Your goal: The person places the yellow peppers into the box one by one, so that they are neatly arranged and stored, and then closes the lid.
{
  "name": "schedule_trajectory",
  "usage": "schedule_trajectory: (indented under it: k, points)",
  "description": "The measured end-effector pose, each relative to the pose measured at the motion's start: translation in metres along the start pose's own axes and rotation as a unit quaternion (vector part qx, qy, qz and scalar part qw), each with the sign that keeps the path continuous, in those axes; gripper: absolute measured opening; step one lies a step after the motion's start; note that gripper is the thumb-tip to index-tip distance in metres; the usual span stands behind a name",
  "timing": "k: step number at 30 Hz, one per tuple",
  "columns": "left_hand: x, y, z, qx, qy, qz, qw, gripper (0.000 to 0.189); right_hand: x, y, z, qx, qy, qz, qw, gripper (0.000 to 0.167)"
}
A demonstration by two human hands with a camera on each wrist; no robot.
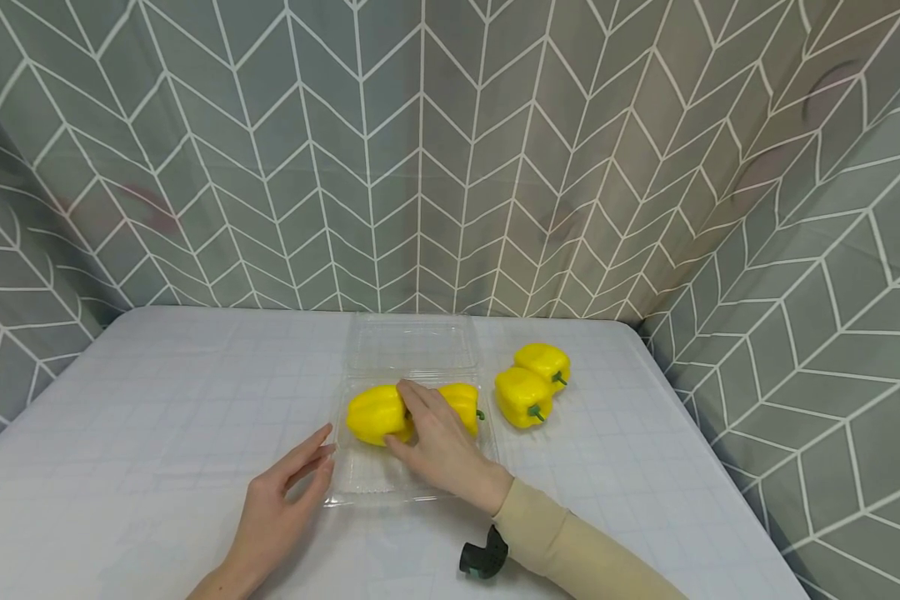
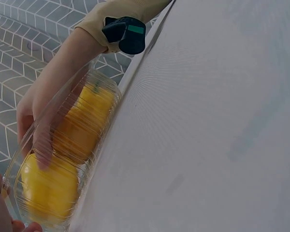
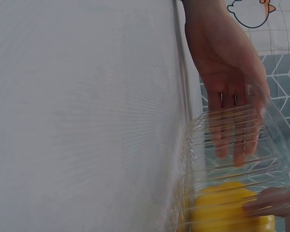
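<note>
Left pepper [image 1: 371, 415] is gripped by the right hand [image 1: 444, 439] in the clear tray [image 1: 375, 482], left hand [image 1: 288, 493] relaxed at its left edge. Probably being placed tbh, so a release is needed next.

"Surface?"
"Table [image 1: 157, 417], white cloth [image 1: 645, 500], faint grid. Calling its far edge twelve."
"On it?"
"I see a clear container [image 1: 371, 477] mid-table, lid [image 1: 412, 346] lying open toward twelve. Two yellow peppers [image 1: 531, 387] at its two o'clock, close together, stems toward four."
</note>
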State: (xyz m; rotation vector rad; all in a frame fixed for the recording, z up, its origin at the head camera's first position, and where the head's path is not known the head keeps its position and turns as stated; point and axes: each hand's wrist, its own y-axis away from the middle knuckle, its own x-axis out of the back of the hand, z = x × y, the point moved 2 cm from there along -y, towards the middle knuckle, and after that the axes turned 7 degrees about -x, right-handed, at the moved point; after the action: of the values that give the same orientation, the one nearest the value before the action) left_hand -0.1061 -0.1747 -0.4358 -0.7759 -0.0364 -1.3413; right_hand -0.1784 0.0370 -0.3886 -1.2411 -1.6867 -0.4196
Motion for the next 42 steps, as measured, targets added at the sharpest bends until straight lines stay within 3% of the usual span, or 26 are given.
schedule_trajectory:
  k: [8, 16, 25, 36, 42]
  points:
    - [0.0, 0.0, 0.002, -0.016, 0.012, 0.008, 0.9998, 0.046, 0.0, 0.001, 0.001, -0.002, -0.008, 0.002, 1.0, 0.069]
    - [0.0, 0.0, 0.003, -0.013, 0.017, 0.006, 0.9997, 0.047, 0.001, 0.0, 0.004, -0.018, -0.062, 0.007, 0.9979, 0.062]
    - [0.0, 0.001, -0.001, 0.003, 0.011, -0.001, 0.9999, 0.046, 0.002, -0.001, 0.003, -0.019, -0.081, 0.022, 0.9963, 0.059]
    - [0.0, 0.001, 0.003, -0.004, 0.012, 0.006, 0.9999, 0.046, 0.008, 0.0, 0.007, 0.007, -0.113, 0.093, 0.9892, 0.053]
    - [0.001, 0.001, 0.003, -0.011, 0.011, 0.005, 0.9999, 0.045, 0.018, 0.001, 0.01, 0.003, -0.138, 0.109, 0.9844, 0.051]
